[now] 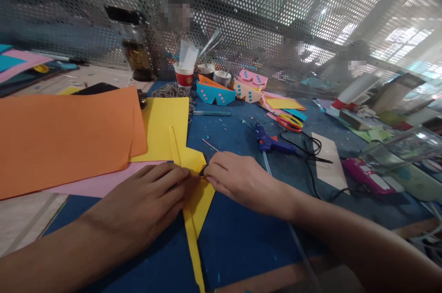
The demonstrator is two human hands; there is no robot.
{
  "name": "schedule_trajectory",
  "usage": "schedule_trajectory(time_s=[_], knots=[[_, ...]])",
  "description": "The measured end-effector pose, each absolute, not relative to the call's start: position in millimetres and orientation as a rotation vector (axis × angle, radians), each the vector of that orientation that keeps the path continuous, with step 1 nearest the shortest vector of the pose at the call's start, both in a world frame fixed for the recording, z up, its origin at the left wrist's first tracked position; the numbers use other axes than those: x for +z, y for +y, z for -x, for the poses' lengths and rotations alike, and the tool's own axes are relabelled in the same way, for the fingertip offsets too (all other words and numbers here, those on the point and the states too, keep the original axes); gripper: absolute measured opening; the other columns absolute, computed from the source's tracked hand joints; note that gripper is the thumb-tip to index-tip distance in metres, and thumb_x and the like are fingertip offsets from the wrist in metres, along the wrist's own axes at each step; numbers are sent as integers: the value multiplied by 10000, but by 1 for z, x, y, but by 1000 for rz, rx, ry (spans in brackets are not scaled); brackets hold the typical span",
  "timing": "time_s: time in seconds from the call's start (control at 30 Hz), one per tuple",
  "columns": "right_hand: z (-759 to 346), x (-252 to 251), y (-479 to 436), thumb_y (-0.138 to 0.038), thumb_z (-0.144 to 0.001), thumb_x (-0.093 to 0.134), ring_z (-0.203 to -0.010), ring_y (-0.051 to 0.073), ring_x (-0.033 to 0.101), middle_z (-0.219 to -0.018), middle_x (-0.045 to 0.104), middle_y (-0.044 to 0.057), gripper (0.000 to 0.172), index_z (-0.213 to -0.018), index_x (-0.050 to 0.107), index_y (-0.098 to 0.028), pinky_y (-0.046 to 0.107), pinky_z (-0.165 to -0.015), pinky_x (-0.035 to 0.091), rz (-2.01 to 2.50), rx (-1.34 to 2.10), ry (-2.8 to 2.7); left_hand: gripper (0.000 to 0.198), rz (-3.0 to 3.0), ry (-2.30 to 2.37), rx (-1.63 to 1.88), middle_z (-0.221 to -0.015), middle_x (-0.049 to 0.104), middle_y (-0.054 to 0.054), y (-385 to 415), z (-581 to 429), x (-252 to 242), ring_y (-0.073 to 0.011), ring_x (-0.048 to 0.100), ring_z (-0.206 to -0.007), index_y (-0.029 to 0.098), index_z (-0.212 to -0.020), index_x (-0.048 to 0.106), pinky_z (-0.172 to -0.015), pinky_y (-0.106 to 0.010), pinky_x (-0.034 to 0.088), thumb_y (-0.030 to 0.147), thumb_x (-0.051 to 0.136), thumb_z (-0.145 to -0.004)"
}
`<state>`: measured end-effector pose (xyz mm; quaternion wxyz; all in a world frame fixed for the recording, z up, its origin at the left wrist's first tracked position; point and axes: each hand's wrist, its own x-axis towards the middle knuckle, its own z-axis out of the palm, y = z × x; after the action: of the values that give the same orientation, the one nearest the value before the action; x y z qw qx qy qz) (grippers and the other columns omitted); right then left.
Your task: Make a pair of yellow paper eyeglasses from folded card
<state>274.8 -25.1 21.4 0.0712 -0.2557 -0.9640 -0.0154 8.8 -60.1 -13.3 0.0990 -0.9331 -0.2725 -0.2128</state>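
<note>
Our left hand (148, 205) lies flat with its fingers together, pressing the yellow paper shape (199, 201) onto the blue table (241, 247). Our right hand (238, 178) pinches the shape's edge between thumb and fingertip, right at the left fingertips. We judge this to be a fold being creased. A next move calls for firm weight from the left hand, so the line doesn't slip. The shape's long axis runs from the far side towards us, and its thin tail points at our chest, a touch right. The orange sheet (65, 139) is to the left, and the glue gun (272, 143) is beyond the right hand.
</note>
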Motion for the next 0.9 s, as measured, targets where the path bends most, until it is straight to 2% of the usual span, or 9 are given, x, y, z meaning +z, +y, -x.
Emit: schedule_trajectory(time_s=[0.27, 0.6, 0.9], knots=[[-272, 29, -29, -134, -1133, 531, -957, 212, 628, -1127, 702, 94, 117, -1121, 646, -149, 327, -709, 487, 722, -130, -2952, 281, 2771, -794, -612, -1088, 735, -117, -60, -8, -12, -310, 647, -998, 176, -1058, 711, -840, -466, 507, 145, 434, -1084], [-273, 42, -33, -111, -1125, 532, -1012, 233, 642, -1105, 704, 104, 134, -1099, 658, -148, 339, -691, 502, 699, -116, -3040, 290, 2814, -873, -627, -1105, 743, -113, -61, -8, -16, -309, 657, -1043, 196, -1154, 746, -900, -476, 543, 114, 492, -1041], [-273, 45, -34, -107, -1116, 548, -1051, 246, 648, -1148, 710, 107, 124, -1127, 668, -137, 348, -706, 527, 732, -97, -3067, 276, 2801, -887, -608, -1133, 749, -115, -62, -7, -19, -305, 658, -1042, 196, -1129, 733, -916, -478, 534, 134, 477, -1048]])
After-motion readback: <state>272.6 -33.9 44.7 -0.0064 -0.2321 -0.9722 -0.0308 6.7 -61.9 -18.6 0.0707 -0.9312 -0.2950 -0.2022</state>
